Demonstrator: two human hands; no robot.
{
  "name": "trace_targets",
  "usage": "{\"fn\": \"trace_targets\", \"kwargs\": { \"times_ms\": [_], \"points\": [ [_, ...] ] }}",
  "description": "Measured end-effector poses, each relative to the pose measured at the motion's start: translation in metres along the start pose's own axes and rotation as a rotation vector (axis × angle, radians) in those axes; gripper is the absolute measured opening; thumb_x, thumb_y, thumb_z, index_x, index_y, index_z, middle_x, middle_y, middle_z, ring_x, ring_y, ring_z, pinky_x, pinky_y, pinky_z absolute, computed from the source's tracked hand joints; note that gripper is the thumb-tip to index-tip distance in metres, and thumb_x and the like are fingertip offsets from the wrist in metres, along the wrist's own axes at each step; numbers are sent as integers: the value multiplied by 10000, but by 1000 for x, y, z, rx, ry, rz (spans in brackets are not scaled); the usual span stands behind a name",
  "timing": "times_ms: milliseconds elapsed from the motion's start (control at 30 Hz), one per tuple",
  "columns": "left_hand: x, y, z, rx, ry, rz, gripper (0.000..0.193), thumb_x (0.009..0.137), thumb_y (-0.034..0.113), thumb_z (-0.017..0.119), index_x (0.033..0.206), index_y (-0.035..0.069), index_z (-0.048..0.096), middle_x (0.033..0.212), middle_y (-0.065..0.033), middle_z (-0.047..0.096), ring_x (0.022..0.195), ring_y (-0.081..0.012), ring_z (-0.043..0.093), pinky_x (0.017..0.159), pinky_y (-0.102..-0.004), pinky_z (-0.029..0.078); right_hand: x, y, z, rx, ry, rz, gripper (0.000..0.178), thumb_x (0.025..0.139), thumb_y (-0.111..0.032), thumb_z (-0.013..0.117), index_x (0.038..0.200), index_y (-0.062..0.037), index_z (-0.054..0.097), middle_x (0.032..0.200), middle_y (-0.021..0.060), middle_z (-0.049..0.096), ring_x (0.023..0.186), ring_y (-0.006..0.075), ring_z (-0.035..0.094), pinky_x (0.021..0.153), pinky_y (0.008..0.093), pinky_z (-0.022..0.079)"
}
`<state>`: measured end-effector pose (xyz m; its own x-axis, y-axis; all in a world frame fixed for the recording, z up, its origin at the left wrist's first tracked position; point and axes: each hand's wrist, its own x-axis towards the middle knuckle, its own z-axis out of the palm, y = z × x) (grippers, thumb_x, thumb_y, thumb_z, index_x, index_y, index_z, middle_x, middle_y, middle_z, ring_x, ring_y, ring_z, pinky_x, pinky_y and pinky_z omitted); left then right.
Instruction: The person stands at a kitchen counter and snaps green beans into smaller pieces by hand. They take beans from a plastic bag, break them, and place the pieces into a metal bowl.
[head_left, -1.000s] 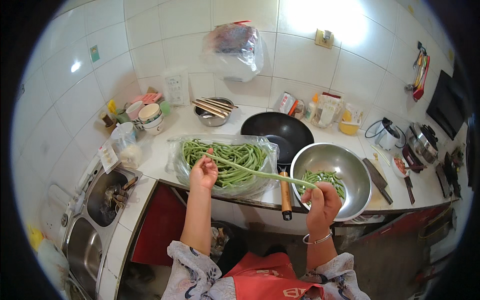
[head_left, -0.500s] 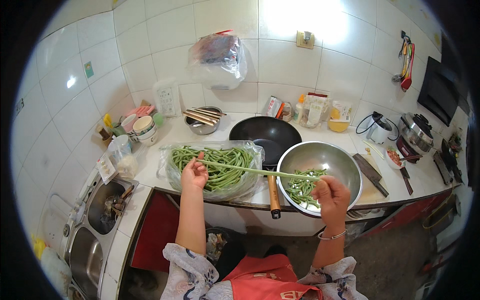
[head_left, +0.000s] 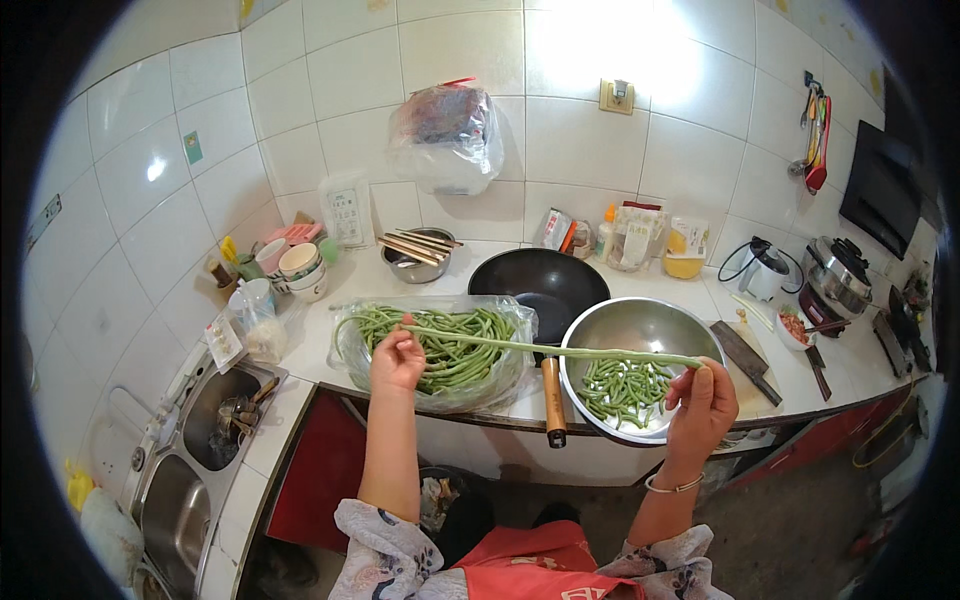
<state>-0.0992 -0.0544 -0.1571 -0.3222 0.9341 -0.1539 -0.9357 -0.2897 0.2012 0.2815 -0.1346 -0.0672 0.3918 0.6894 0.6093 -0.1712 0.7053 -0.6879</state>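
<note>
Bean (head_left: pixel 590 353) is pinched near both ends by left fingers (head_left: pixel 398 345) and right fingers (head_left: pixel 706 384) | held above bag (head_left: pixel 500 393) and bowl (head_left: pixel 655 323) | best gripped lightly, kept straight

Left of centre in the frame, beans (head_left: pixel 450 350) lie in a plastic bag (head_left: pixel 478 396); right of centre, cut pieces (head_left: pixel 620 388) lie in a basin (head_left: pixel 685 335). Behind and between them sits a wok (head_left: pixel 535 282) (its handle (head_left: pixel 554 400) juts between bag and basin). Chopsticks (head_left: pixel 422 244) rest across a bowl (head_left: pixel 412 269), left of the wok. Right of the basin, a cleaver (head_left: pixel 742 355) lies on a board (head_left: pixel 753 337). A sink (head_left: pixel 178 518) occupies the lower left.
</note>
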Motion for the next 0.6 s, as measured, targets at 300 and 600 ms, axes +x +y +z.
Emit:
{"fn": "trace_targets", "kwargs": {
  "times_ms": [300,600],
  "points": [
    [6,20,26,94,-53,-76,209,855,34,460,1028,-77,491,963,-141,611,579,-95,545,496,-172,495,7,11,12,34,-7,76,158,900,-133,496,891,9,561,641,49,541,496,91,478,432,203,397],
    [-53,-21,17,93,-72,-91,176,863,58,477,997,-55,492,1012,-163,591,665,-121,585,543,-187,521,34,16,-7,258,270,12,202,917,-211,474,815,-44,526,647,24,553,492,82,479,429,194,400]
  ]
}}
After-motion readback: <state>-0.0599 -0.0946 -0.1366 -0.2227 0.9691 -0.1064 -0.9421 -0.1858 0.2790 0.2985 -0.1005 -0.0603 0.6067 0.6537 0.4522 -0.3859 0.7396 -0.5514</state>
